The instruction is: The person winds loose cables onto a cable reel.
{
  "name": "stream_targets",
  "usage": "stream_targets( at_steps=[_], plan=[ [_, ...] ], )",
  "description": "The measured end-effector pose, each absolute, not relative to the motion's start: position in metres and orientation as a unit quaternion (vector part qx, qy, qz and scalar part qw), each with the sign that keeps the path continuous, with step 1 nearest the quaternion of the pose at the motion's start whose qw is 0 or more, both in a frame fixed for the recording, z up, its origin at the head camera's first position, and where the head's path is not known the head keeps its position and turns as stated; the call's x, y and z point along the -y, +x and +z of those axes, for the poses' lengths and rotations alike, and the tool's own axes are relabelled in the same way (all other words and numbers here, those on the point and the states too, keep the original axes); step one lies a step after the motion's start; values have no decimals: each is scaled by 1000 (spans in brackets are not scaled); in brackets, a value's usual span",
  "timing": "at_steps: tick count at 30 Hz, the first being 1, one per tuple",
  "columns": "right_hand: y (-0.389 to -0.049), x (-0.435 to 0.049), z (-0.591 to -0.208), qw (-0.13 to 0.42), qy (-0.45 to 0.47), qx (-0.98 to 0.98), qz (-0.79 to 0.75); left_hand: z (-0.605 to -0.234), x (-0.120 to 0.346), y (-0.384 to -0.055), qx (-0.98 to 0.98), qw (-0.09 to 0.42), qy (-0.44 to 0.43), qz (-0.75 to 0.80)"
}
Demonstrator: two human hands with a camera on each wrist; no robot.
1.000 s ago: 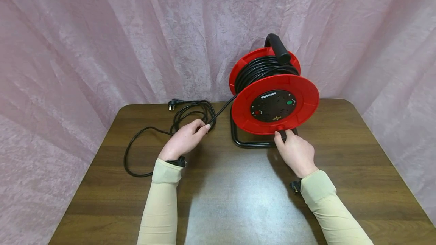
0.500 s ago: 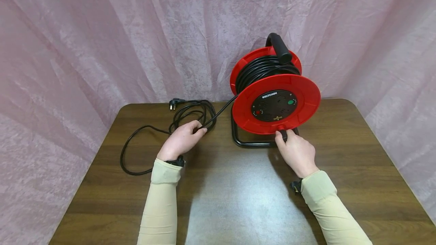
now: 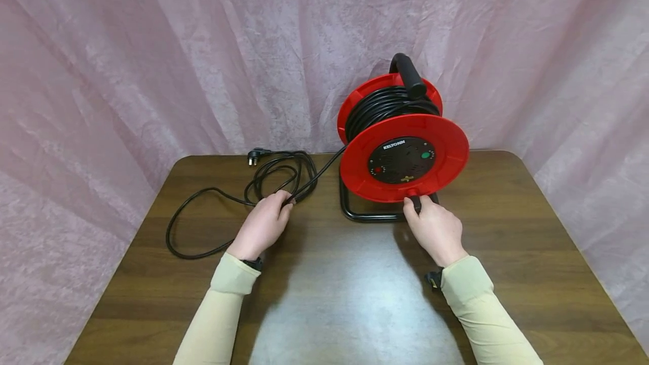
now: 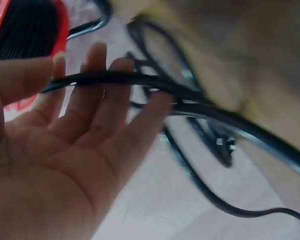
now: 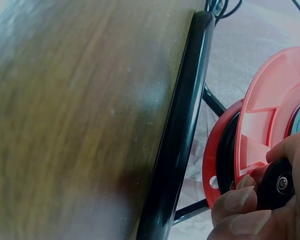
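Note:
A red cable reel [image 3: 453, 148] wound with black cable stands at the back right, its dark socket panel facing forward. My right hand [image 3: 435, 231] holds the black crank knob [image 5: 272, 187] at the bottom of the front flange, fingers and thumb around it. From the reel the cable [image 3: 328, 165] slants down to my left hand [image 3: 261, 226], in front of the reel and to its left. In the left wrist view that cable [image 4: 112, 78] crosses the inner side of the fingers, with the thumb and index finger meeting near it.
Loose cable coils [image 3: 313, 180] and a three-pin plug [image 3: 253, 156] lie at the table's back edge. A cable loop [image 3: 169, 235] spreads left. The black tubular stand [image 3: 372, 217] is under the reel; a pink curtain [image 3: 284, 61] hangs behind the wooden table [image 3: 512, 275].
My left hand has drawn back toward me and left, along the cable's line. The loose loop has spread further left. My right hand stays on the knob; the head view has shifted slightly.

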State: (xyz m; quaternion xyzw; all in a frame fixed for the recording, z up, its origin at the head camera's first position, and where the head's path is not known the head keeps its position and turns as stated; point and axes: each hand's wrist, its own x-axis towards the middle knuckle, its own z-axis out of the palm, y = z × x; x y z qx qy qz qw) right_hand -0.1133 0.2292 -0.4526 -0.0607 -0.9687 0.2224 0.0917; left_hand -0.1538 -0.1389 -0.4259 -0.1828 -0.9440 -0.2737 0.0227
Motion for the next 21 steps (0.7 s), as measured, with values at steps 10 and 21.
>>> stream_targets(
  at_steps=[10,21],
  plan=[
    [-113,-230,-453,88,-61,970,219,-442,158,-140,955,41,-176,-235],
    [-115,-231,-453,94,-58,969,220,-438,187,-143,953,83,-189,-220]
  ],
)
